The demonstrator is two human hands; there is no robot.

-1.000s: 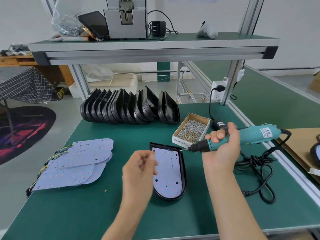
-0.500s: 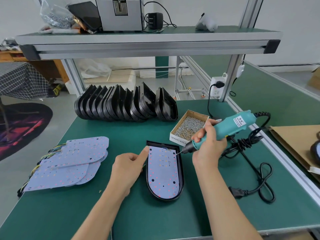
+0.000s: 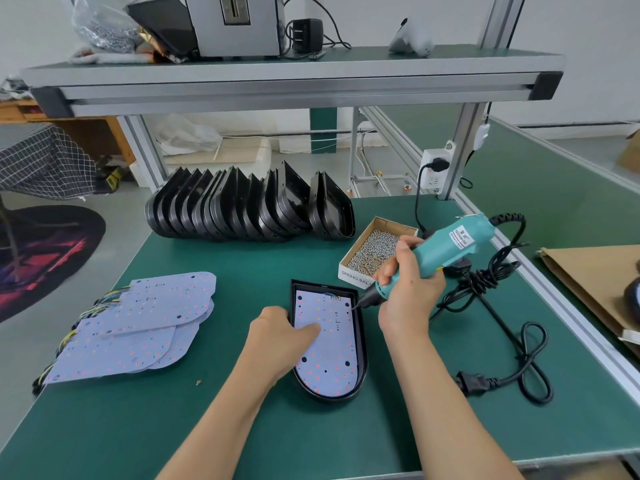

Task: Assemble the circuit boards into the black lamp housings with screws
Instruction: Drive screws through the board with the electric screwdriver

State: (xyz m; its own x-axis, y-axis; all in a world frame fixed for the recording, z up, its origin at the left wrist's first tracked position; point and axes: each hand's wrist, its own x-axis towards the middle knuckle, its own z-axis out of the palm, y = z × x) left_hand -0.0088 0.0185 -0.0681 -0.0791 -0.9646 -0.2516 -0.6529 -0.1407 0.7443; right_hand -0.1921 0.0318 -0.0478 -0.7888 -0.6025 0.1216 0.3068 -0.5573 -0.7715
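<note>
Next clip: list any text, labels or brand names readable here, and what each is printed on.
"SPRING BA…" on the side of the screw box; the rest is hidden behind the right hand.
A white label on the teal screwdriver carries red print, too blurred to read for certain.
Markings on the circuit board are too small to read.

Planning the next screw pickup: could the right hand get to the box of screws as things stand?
Probably yes. The box of screws sits open-topped just behind the right hand, nothing between them, but that hand's grip is full with the electric screwdriver.
</note>
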